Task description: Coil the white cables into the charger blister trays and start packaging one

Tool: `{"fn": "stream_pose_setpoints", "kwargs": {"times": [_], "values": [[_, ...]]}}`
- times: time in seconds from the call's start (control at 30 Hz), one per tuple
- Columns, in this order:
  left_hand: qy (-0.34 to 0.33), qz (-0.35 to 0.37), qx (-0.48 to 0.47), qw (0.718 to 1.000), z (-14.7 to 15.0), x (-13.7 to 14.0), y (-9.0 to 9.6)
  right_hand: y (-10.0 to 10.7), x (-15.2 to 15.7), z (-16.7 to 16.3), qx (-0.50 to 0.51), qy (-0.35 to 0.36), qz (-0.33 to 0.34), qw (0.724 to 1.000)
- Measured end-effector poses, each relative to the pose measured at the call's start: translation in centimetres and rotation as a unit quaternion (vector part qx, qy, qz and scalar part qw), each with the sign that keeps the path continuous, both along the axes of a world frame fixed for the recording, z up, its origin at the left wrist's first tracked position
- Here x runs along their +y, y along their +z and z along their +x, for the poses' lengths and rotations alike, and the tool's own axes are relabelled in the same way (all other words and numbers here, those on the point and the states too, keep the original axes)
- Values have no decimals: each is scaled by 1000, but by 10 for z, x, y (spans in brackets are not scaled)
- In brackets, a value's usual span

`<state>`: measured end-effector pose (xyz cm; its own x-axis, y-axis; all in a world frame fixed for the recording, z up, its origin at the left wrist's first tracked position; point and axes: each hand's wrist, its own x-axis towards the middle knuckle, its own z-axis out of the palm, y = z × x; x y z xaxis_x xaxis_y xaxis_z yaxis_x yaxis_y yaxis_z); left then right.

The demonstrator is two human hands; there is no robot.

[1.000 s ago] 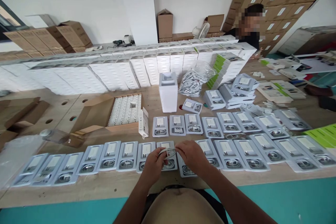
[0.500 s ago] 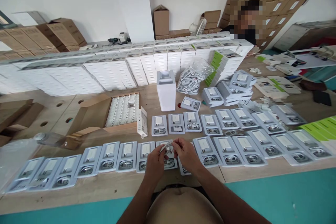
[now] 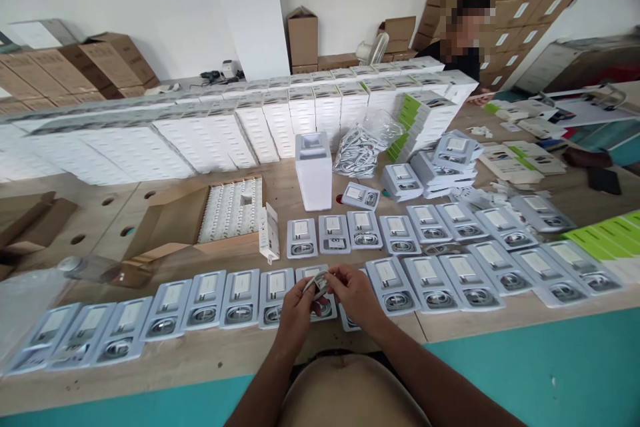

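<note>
A coiled white cable is held between my two hands, above the front row of trays. My left hand has its fingers closed on the coil's left side. From the right, my right hand pinches the same cable with thumb and fingertips. Beneath them a grey plastic tray is partly hidden by my hands. Beside it, another tray carries a white charger block and a coiled cable. To the right of my right hand lies a similar filled tray.
White boxes stand in a long stack behind. A bag of cables, a tall stack of trays and an open carton of white adapters sit mid-table. Across the table is another person.
My hands stay on the cable, the coil tilting and my fingers shifting slightly around it. The view has moved a little; the other person's hand now shows more by the boxes.
</note>
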<state>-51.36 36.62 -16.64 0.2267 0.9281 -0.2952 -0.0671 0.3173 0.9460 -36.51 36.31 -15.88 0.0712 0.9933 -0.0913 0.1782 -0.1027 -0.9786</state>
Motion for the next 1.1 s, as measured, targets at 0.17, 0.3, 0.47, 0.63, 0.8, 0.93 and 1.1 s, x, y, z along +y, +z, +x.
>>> {"fn": "stream_pose_setpoints", "kwargs": {"times": [0.17, 0.3, 0.47, 0.63, 0.8, 0.93, 1.1], "values": [[4, 2, 11, 1000, -5, 1, -6, -7, -3, 3, -137, -46, 101, 984], [-20, -12, 6, 1000, -9, 3, -8, -16, -5, 7, -93, 23, 93, 991], [-65, -16, 51, 996, -12, 4, -9, -21, -6, 20, -49, 74, 17, 996], [-155, 30, 142, 977, -12, 4, -7, -28, 4, 40, 57, 176, -97, 978], [-162, 28, 145, 976, -6, 12, -14, -35, 23, 58, 97, 248, -133, 955], [-132, 20, 177, 975, -13, 32, -21, -47, 50, 78, 18, 189, -83, 978], [-193, 73, 289, 935, -26, 59, -24, -70, 94, 98, -269, 75, 23, 960]]}}
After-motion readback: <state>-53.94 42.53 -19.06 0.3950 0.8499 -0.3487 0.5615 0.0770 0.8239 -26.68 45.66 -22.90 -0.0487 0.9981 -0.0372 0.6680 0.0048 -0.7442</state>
